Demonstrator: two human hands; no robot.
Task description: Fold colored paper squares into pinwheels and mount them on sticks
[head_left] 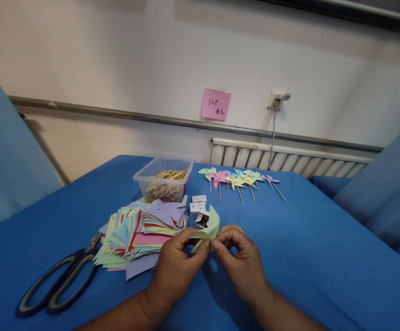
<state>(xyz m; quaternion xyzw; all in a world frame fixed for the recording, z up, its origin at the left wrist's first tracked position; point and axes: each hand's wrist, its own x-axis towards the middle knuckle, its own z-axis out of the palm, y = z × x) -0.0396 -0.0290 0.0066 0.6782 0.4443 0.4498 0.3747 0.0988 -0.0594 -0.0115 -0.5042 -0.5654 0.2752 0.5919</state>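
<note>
Pinching the green paper [207, 232] between both hands just above the worktop [306, 257], my left grip [177, 264] closed on its lower fold and my right grip [237, 257] shut on the tip, keeps the curled flaps from springing open.

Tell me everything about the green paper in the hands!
The green paper is a small, pale green piece, thin and bendy. Its flaps curl upward, one standing in a rounded point, so it looks partly folded. It is held just above the blue table, in front of the small white boxes. The left hand pinches its lower left edge and the right hand pinches its middle with fingertips.
</note>
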